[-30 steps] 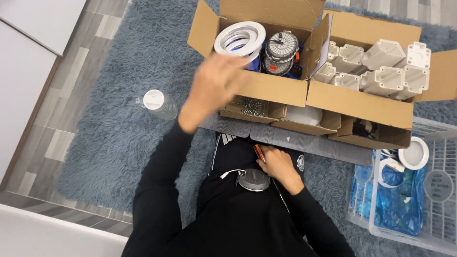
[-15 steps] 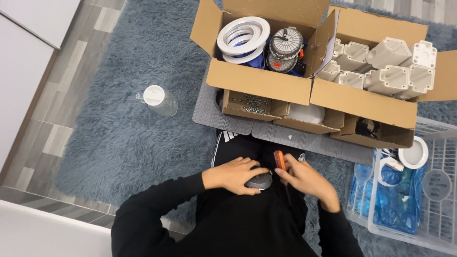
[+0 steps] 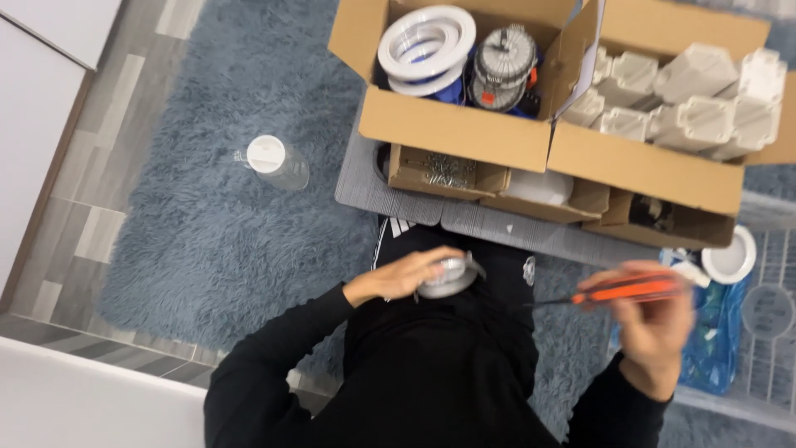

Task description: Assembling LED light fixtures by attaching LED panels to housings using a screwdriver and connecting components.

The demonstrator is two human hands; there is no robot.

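My left hand point(image 3: 405, 275) rests on a round silver metal lamp fitting point(image 3: 448, 276) and holds it on my lap. Out to the right, my right hand point(image 3: 659, 325) grips an orange-handled screwdriver point(image 3: 622, 291). The screwdriver lies nearly level, and its thin dark shaft points left toward the fitting without reaching it. The right hand is blurred.
Two open cardboard boxes sit ahead on a grey mat point(image 3: 365, 187): the left box point(image 3: 452, 133) holds white rings and a finned lamp body, the right box point(image 3: 655, 170) white plastic housings. A small box of screws point(image 3: 444, 170) lies below them. A capped clear bottle point(image 3: 278, 162) lies on the shaggy rug. A clear bin point(image 3: 767, 323) stands at right.
My left hand came down from the boxes onto the fitting in my lap. My right hand picked up the screwdriver and swung it out to the right.
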